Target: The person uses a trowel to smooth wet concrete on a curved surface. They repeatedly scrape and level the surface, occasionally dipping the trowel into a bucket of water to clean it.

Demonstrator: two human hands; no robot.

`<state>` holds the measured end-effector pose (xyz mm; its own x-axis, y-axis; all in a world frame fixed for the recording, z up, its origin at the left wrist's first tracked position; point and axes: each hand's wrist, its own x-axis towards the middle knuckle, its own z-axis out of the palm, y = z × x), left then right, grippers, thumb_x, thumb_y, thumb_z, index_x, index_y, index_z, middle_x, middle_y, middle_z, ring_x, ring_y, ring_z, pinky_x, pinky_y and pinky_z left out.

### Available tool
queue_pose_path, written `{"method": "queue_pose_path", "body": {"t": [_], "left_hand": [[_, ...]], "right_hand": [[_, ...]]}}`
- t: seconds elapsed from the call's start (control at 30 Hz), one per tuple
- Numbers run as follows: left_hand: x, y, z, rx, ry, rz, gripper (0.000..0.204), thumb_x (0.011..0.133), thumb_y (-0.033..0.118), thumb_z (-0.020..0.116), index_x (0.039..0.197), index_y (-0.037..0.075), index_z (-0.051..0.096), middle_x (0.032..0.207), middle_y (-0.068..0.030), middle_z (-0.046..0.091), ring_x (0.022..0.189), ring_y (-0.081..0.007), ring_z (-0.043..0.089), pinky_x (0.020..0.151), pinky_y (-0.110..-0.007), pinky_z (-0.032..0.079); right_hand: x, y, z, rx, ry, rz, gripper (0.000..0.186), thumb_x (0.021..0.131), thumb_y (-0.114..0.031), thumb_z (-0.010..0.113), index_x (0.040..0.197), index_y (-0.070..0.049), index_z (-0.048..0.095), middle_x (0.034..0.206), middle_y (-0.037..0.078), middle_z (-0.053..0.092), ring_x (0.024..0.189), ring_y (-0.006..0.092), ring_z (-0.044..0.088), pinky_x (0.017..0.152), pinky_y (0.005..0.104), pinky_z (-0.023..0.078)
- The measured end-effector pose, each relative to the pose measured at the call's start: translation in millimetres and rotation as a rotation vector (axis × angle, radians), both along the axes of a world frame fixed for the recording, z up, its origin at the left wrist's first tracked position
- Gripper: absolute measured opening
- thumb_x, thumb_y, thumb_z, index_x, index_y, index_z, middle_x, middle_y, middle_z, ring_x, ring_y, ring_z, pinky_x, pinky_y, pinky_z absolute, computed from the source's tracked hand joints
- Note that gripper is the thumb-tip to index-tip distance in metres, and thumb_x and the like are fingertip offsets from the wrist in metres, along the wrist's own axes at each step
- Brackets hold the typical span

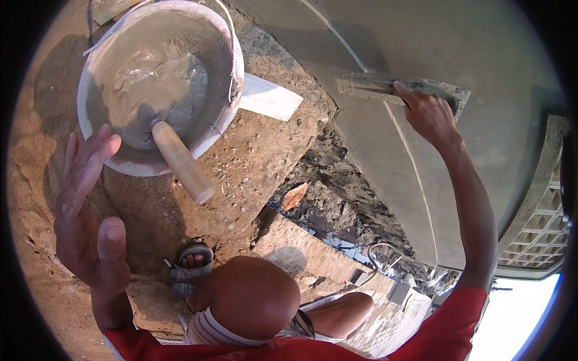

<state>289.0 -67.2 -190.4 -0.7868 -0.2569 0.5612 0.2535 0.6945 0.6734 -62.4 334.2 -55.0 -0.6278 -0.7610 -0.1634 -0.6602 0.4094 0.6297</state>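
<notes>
My right hand (pixel 432 119) grips a flat plastering trowel (pixel 451 91), held against a smooth grey plastered surface (pixel 506 72) crossed by a thin pale line. My left hand (pixel 90 198) is open with curved fingers, beside the lower left of a white bucket (pixel 235 72); whether its fingertips touch the rim I cannot tell. Wet grey mortar (pixel 150 78) sits inside the bucket, with a round wooden handle (pixel 180 161) leaning out of it over the rim, the rest of that tool sunk in the mortar.
A pale board (pixel 271 96) juts from beside the bucket over sandy ground (pixel 223 186). A rough dark gap holds a dry leaf (pixel 295 195) and a bent rod (pixel 379 246). My bent knee and sandaled foot (pixel 192 262) are below. A latticed block panel (pixel 536 222) stands at right.
</notes>
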Motion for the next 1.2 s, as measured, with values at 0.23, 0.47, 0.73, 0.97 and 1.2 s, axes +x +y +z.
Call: {"method": "queue_pose_path", "body": {"t": [0.23, 0.47, 0.73, 0.97, 1.2], "left_hand": [[19.1, 3.1, -15.5, 0.113, -0.047, 0.058, 0.052, 0.104, 0.044, 0.047, 0.132, 0.001, 0.055, 0.125, -0.0215, 0.066, 0.123, -0.0407, 0.061, 0.118, -0.066, 0.025], [50.5, -13.7, -33.0, 0.188, -0.129, 0.248, 0.05, 0.105, 0.042, 0.047, 0.131, 0.001, 0.056, 0.124, -0.0203, 0.067, 0.123, -0.0374, 0.061, 0.12, -0.064, 0.025], [27.6, 18.2, -45.6, 0.375, -0.018, 0.055, 0.044, 0.102, 0.038, 0.053, 0.132, 0.006, 0.057, 0.119, -0.0195, 0.07, 0.118, -0.0377, 0.065, 0.118, -0.064, 0.025], [48.5, 15.2, -62.6, 0.464, -0.062, 0.024, 0.042, 0.1, 0.035, 0.057, 0.132, 0.007, 0.057, 0.118, -0.0202, 0.071, 0.117, -0.0373, 0.066, 0.115, -0.064, 0.03], [54.9, 25.0, -81.2, 0.586, -0.066, -0.032, 0.04, 0.096, 0.028, 0.061, 0.129, 0.005, 0.056, 0.118, -0.0208, 0.071, 0.113, -0.0379, 0.067, 0.112, -0.061, 0.035]], "right_hand": [[-42.5, -42.7, -7.5, 0.236, 0.027, -0.241, 0.057, 0.087, -0.005, 0.055, 0.143, -0.016, 0.056, 0.079, 0.015, 0.071, 0.077, 0.03, 0.073, 0.073, 0.045, 0.061], [14.7, 56.9, -1.1, 0.681, -0.083, -0.354, 0.051, 0.09, -0.008, 0.056, 0.141, -0.017, 0.058, 0.088, 0.015, 0.073, 0.083, 0.0341, 0.074, 0.075, 0.0464, 0.061], [-35.7, -125.7, -13.7, 0.19, 0.043, -0.217, 0.055, 0.086, -0.005, 0.056, 0.141, -0.015, 0.059, 0.082, 0.017, 0.072, 0.075, 0.0333, 0.071, 0.077, 0.048, 0.06], [-13.2, -61.5, -12.3, 0.522, -0.008, -0.298, 0.05, 0.089, -0.006, 0.056, 0.139, -0.011, 0.059, 0.092, 0.017, 0.074, 0.09, 0.0315, 0.074, 0.081, 0.043, 0.061], [-8.1, -75.7, -7.6, 0.533, -0.032, -0.299, 0.053, 0.088, -0.008, 0.056, 0.14, -0.015, 0.06, 0.091, 0.018, 0.073, 0.089, 0.0324, 0.074, 0.08, 0.0448, 0.06]]}}
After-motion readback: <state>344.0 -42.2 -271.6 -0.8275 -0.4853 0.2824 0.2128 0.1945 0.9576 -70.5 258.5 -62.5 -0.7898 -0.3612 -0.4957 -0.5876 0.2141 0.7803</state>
